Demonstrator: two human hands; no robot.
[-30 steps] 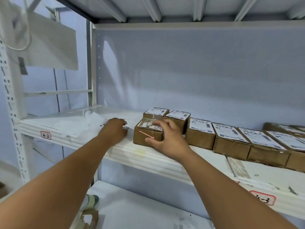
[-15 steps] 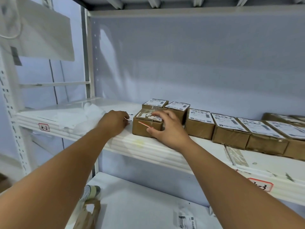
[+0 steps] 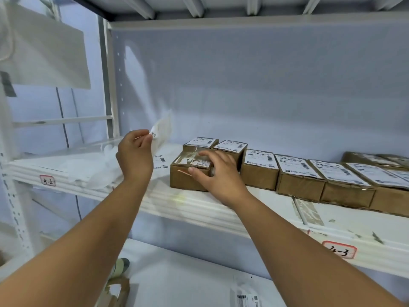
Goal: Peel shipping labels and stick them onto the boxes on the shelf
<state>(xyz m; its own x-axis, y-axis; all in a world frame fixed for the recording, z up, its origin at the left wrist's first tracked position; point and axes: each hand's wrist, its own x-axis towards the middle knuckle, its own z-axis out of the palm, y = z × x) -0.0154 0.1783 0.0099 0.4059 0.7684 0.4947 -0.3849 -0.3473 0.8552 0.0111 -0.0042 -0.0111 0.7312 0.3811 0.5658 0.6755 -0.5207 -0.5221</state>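
Note:
My left hand (image 3: 135, 155) is raised above the shelf and pinches a white shipping label sheet (image 3: 161, 133) by its corner. My right hand (image 3: 213, 171) grips a small brown cardboard box (image 3: 180, 177) at the front of the white shelf (image 3: 177, 202); the box top has clear tape and no full label. Behind and to the right stands a row of several brown boxes (image 3: 297, 173) with white labels stuck on top. Another printed label (image 3: 161, 161) lies flat on the shelf left of the held box.
A pile of white backing papers (image 3: 88, 169) lies on the shelf at left. Shelf tags read 4-2 (image 3: 47, 180) and 2-3 (image 3: 339, 251). The lower shelf holds a tape roll (image 3: 119, 265), cardboard scraps and a loose label (image 3: 246, 299). A white upright post (image 3: 110, 85) stands at left.
My left hand has lifted from the shelf surface, carrying a label sheet up into the air. My right hand stays on the front box.

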